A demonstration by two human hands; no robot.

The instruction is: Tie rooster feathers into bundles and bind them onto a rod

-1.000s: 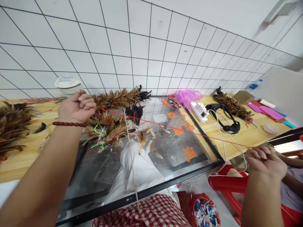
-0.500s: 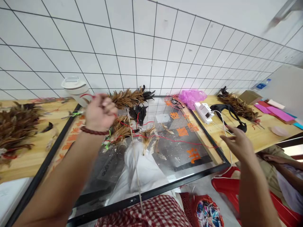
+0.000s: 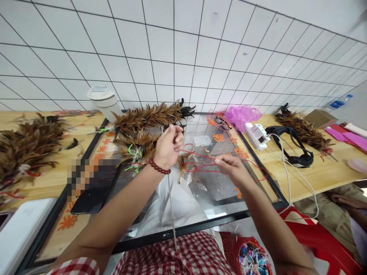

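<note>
My left hand (image 3: 169,147), with a dark red bead bracelet on the wrist, is closed round the top of a thin wooden stick (image 3: 172,208) that runs down to my lap. A red thread (image 3: 197,165) loops from that hand across the glass panel (image 3: 215,187). My right hand (image 3: 231,168) pinches this thread just right of a small tuft of brown feathers (image 3: 181,164) hanging by the stick. Bundles of brown feathers (image 3: 146,118) lie just behind my left hand.
A white cup (image 3: 103,100) stands by the tiled wall. More feathers (image 3: 28,145) lie at the left, a black phone (image 3: 94,187) on the panel, a white power strip (image 3: 256,134) and black strap (image 3: 298,151) at the right. Another person's arm (image 3: 344,202) shows at the right edge.
My hands were spread far apart with the thread stretched between them. Both have come together over the glass, and the thread now hangs in slack loops. The view has shifted left.
</note>
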